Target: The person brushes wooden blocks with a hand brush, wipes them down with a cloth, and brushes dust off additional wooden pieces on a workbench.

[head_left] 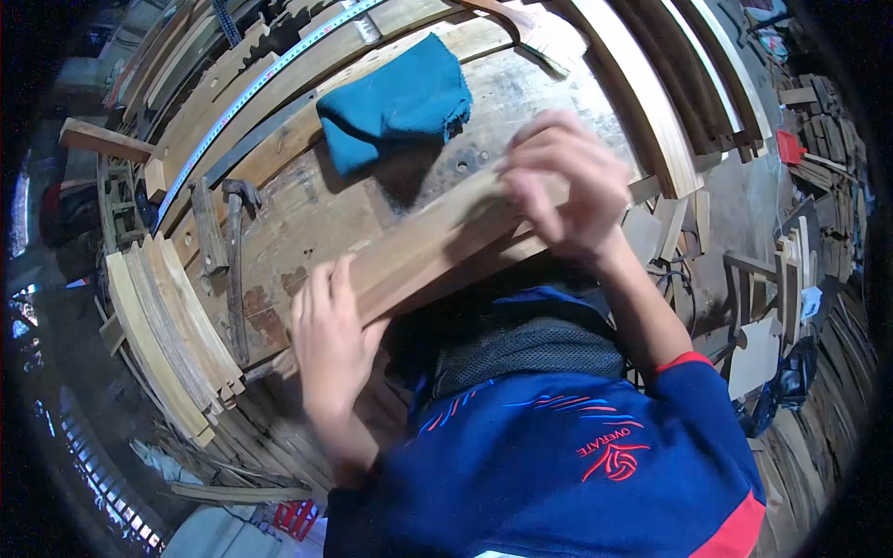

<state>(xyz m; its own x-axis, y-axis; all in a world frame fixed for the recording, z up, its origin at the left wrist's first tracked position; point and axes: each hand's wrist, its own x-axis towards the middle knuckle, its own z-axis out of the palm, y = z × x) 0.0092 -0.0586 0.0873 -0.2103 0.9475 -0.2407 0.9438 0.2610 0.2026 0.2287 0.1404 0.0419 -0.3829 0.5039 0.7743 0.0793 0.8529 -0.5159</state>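
Observation:
A smooth wooden piece (428, 244) lies slantwise in front of my body, above the workbench's near edge. My left hand (327, 325) grips its left end, fingers on top and thumb by the lower side. Over its right part is my right hand (569, 184), blurred by motion, with curled fingers; whether it touches the wood or holds anything is unclear. Beyond the wood, a folded teal cloth (395, 104) rests on the bench (307, 209).
A hammer (236, 270) and a wooden-bodied tool (208, 228) lie at the left. Curved wooden strips (172, 325) stand at the bench's left end. A measuring tape (246, 93) runs behind; a brush (541, 58) and long boards (642, 84) lie farther right.

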